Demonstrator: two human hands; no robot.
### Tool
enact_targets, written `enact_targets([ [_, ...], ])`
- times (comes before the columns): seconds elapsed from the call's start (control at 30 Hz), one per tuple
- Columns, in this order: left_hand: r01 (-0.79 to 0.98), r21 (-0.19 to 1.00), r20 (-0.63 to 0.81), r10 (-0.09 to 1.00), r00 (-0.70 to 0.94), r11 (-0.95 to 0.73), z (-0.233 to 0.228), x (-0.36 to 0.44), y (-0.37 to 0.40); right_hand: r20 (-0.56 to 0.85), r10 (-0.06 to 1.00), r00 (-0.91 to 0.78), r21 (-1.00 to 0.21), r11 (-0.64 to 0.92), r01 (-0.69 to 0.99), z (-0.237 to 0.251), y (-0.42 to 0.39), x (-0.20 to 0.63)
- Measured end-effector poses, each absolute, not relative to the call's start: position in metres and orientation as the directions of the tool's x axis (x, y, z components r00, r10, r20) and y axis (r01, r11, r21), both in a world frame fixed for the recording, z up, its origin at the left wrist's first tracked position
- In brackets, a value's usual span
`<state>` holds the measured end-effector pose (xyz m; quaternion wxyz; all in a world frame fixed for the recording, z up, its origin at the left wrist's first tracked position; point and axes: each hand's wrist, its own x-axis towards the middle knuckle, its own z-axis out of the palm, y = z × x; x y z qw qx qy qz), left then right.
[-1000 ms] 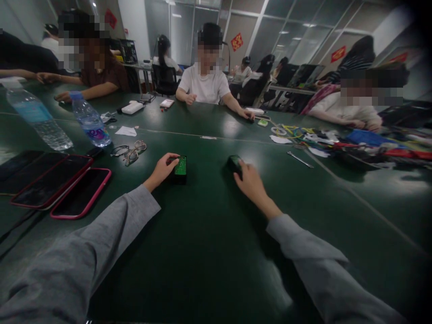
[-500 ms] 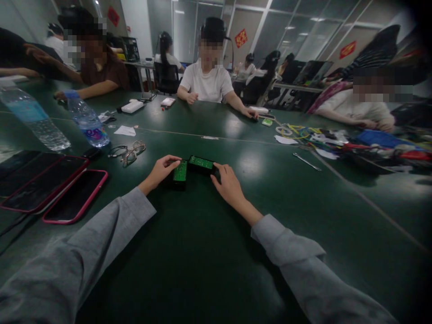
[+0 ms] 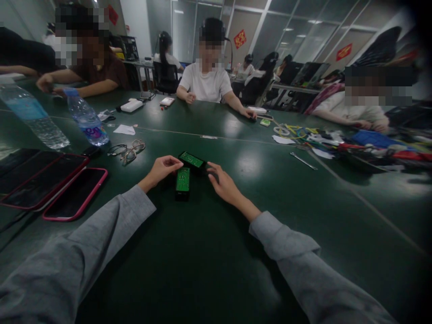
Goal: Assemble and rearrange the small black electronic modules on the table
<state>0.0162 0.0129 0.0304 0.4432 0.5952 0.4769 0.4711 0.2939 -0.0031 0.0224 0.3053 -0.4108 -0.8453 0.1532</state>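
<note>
Two small black boxes with green circuit-board tops lie touching on the dark green surface (image 3: 216, 252): near box (image 3: 182, 182), far box (image 3: 192, 160). Left hand (image 3: 161, 169) fingers curl loosely beside them; right hand (image 3: 223, 185) fingers spread, touching the far box.

Two hands (image 3: 162, 170) beside green boards (image 3: 182, 179)

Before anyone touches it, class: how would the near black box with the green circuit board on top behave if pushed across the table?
The near box looks rigid and flat-bottomed, so it probably slides rather than rolls. The table looks glossy, so it likely slides easily. Low and squat, it seems unlikely to tip.
</note>
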Motion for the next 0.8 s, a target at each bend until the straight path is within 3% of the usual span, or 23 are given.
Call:
enact_targets([
  [0.1,0.164,0.971,0.154,0.979,0.131,-0.174,0.029,0.017,0.013,0.400,0.741,-0.539,-0.457,0.671,0.583,0.028,-0.012,0.287],
  [0.2,0.236,0.933,0.261,0.962,0.080,-0.273,0.024,0.017,0.016,0.485,0.715,-0.504,-0.408,0.695,0.593,0.035,-0.029,0.273],
  [0.3,0.425,0.810,0.461,0.887,-0.035,-0.404,0.023,0.017,0.017,0.474,0.612,-0.633,-0.345,0.791,0.506,0.041,-0.047,0.256],
  [0.4,0.591,0.630,0.616,0.788,0.016,-0.504,0.025,0.020,0.015,0.393,0.496,-0.774,-0.298,0.865,0.404,0.044,-0.056,0.248],
  [0.6,0.562,0.423,0.638,0.674,0.372,-0.711,0.027,0.026,0.009,0.397,0.529,-0.750,-0.319,0.846,0.428,0.045,-0.055,0.250],
  [0.8,0.677,0.364,0.641,0.700,0.316,-0.639,0.028,0.028,0.006,0.460,0.546,-0.700,-0.305,0.838,0.453,0.046,-0.054,0.250],
])
